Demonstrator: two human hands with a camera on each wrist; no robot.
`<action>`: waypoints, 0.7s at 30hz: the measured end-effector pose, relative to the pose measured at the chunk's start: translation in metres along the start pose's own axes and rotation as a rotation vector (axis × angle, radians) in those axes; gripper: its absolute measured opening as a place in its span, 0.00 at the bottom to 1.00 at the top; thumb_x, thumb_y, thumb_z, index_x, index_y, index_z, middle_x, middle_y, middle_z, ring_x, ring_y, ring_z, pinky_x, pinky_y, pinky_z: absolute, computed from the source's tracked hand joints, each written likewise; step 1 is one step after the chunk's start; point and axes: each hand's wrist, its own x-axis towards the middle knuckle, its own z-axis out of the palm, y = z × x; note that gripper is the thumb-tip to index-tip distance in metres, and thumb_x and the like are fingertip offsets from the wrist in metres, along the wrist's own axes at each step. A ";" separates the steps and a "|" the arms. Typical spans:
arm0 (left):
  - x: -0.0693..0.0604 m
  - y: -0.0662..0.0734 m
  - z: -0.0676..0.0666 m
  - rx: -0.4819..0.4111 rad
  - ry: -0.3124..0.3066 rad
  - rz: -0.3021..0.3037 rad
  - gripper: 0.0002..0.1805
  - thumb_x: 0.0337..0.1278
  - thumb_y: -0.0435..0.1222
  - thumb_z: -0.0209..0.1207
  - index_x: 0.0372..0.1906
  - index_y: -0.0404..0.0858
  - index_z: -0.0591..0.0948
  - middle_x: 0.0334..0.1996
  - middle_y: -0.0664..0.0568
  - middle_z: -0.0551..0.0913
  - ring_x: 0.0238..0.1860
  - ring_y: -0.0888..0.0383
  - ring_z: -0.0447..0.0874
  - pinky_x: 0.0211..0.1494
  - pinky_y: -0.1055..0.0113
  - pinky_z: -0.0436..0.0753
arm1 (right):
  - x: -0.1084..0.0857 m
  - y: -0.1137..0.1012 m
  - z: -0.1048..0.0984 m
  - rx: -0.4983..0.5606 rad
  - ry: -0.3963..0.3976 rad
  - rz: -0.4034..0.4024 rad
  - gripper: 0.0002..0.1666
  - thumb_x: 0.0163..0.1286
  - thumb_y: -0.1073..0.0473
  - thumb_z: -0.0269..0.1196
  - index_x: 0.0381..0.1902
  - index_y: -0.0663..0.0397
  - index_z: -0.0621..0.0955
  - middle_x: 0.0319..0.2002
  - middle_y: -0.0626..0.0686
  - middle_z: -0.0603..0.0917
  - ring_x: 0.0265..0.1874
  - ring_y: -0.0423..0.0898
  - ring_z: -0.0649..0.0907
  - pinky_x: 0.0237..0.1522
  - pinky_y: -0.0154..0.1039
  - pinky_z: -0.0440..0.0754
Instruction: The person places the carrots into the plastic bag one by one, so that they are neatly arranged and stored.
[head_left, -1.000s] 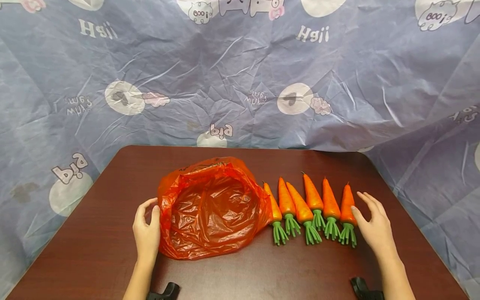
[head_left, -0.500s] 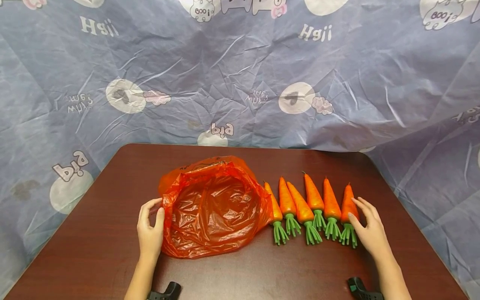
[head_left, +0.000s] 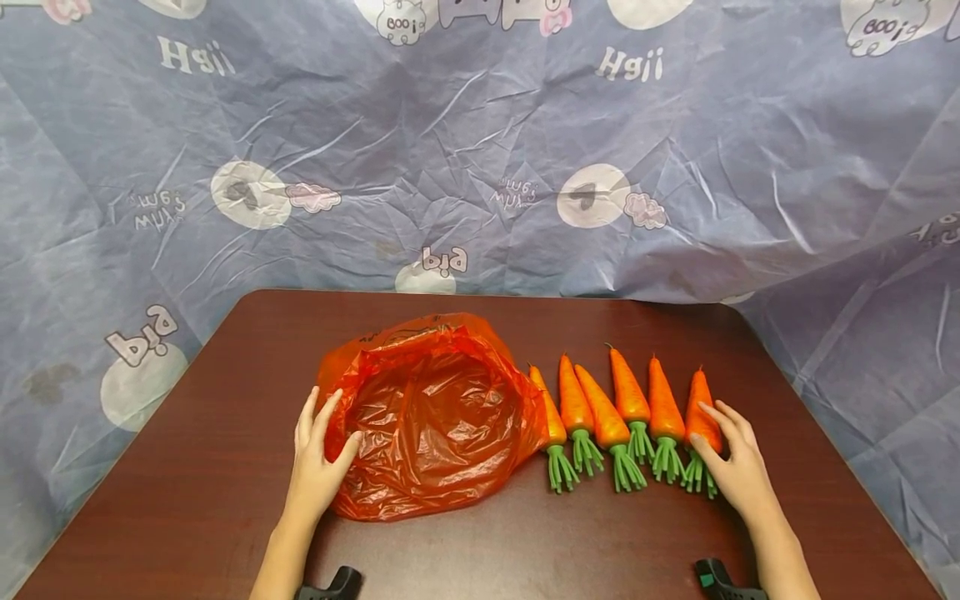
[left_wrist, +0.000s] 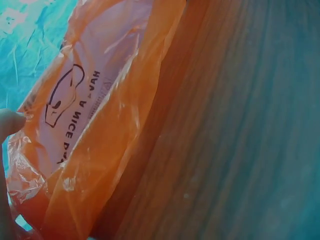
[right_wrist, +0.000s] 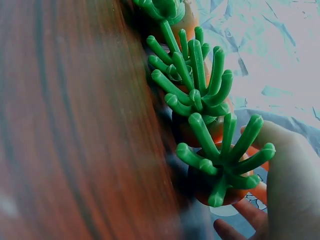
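Note:
On the brown table, a red plastic bag (head_left: 435,433) lies with its mouth spread wide. My left hand (head_left: 315,471) touches the bag's left edge with fingers spread; the thumb reaches over the rim. Black lettering shows through the bag in the left wrist view. Several orange carrots with green stem tops lie in a row to the right of the bag. My right hand (head_left: 738,467) is at the rightmost carrot (head_left: 702,412), thumb and fingers around its body. That carrot's green stems (right_wrist: 225,165) point at the right wrist camera, hiding part of the grip.
The leftmost carrot (head_left: 551,408) touches or nearly touches the bag's right edge. A bluish-grey printed sheet (head_left: 450,150) hangs behind the table (head_left: 525,567). Black wrist mounts (head_left: 337,583) show at the bottom of the head view.
My left hand has moved right onto the bag's edge, its thumb now over the rim. My right hand has moved left from beside the rightmost carrot to around it.

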 end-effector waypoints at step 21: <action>0.001 -0.003 -0.001 -0.075 -0.068 -0.066 0.32 0.49 0.30 0.60 0.63 0.44 0.67 0.70 0.43 0.48 0.68 0.36 0.45 0.56 0.27 0.52 | -0.003 0.002 0.002 -0.051 -0.066 0.051 0.29 0.62 0.55 0.60 0.60 0.56 0.70 0.65 0.67 0.59 0.59 0.69 0.62 0.52 0.39 0.65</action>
